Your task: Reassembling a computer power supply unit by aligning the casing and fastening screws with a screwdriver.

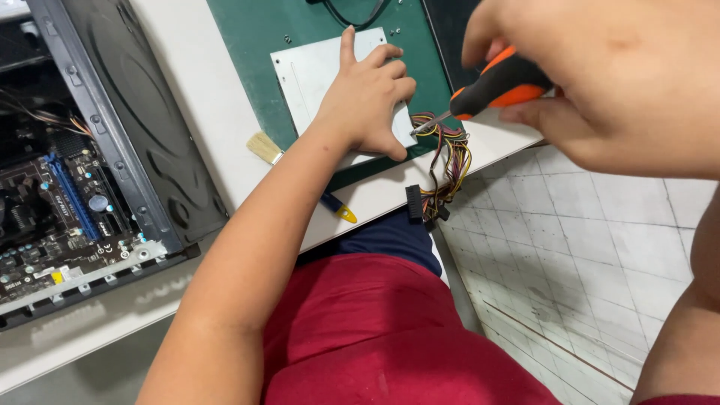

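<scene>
Pressing left hand [367, 97], fingers spread flat and released, onto one grey metal box [319, 71] on the table [202, 112]. Right hand [600, 67] clenching one orange-black screwdriver [499, 84], tip nearing one wire bundle [448, 161]; one brush [264, 148] lying near left.

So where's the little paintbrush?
The paintbrush lies on the white table, left of the green mat; the left hand's forearm crosses over its handle, whose yellow end pokes out below.

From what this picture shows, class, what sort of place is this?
Probably a computer repair bench: an open PC case with its motherboard exposed, a grey power supply with loose cables, and a screwdriver.
</scene>
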